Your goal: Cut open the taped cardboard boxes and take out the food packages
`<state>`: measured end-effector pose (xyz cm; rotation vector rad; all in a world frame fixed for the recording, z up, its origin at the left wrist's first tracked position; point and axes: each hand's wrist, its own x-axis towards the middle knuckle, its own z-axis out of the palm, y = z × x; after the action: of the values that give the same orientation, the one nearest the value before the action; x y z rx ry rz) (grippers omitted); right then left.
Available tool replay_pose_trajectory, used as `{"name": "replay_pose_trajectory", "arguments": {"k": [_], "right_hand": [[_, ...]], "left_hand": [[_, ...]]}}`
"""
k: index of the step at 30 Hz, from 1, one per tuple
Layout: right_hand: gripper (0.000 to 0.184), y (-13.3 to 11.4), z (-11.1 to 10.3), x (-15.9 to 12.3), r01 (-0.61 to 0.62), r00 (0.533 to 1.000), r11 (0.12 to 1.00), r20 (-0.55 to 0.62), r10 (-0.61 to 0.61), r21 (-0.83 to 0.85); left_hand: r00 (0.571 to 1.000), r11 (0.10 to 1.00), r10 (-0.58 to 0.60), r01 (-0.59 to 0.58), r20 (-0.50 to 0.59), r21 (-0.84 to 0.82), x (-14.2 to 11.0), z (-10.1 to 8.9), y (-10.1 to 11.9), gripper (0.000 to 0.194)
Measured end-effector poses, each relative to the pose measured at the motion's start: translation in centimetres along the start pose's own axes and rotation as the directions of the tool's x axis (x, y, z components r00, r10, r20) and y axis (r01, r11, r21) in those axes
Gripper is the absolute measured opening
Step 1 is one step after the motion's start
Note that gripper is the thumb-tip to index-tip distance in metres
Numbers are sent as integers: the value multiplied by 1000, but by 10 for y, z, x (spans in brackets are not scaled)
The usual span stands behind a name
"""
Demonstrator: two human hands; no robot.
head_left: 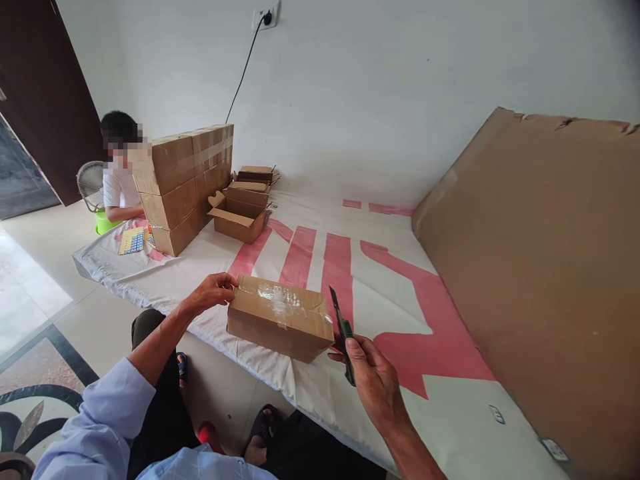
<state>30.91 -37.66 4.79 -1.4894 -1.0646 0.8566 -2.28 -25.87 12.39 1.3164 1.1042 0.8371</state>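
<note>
Taped carton on or just above cloth-draped surface. My left grip grasps its left end, likely steadying it; right grip clasps utility knife beside its right end, blade pointing away.

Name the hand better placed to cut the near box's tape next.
Likely the right hand: it holds the knife, blade out, beside the box. The left hand shows no tool and touches the opposite end, seemingly better for steadying.

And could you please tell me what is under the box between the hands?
Red-and-white cloth shows around the box; the area directly beneath is covered, so whatever lies there cannot be seen.
</note>
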Motion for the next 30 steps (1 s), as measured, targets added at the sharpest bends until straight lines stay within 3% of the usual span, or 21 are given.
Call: {"name": "replay_pose_trajectory", "arguments": {"k": [8,15,24,30], "right_hand": [[70,1,-1,0,-31,999,999,-8,31,-40],[71,-4,2,-2,22,1000,998,-6,-22,-55],[76,-3,4,-1,10,1000,999,2,-10,-44],[76,-5,5,-2,25,1000,1000,6,-25,-1]], "left_hand": [[998,995,56,-55,-6,87,-8,-6,1,33],[986,941,161,-163,32,296,-7,-10,6,33],[934,713,338,-337,121,615,-12,-4,19,28],[912,612,375,-379,167,694,-15,-2,24,26]]}}
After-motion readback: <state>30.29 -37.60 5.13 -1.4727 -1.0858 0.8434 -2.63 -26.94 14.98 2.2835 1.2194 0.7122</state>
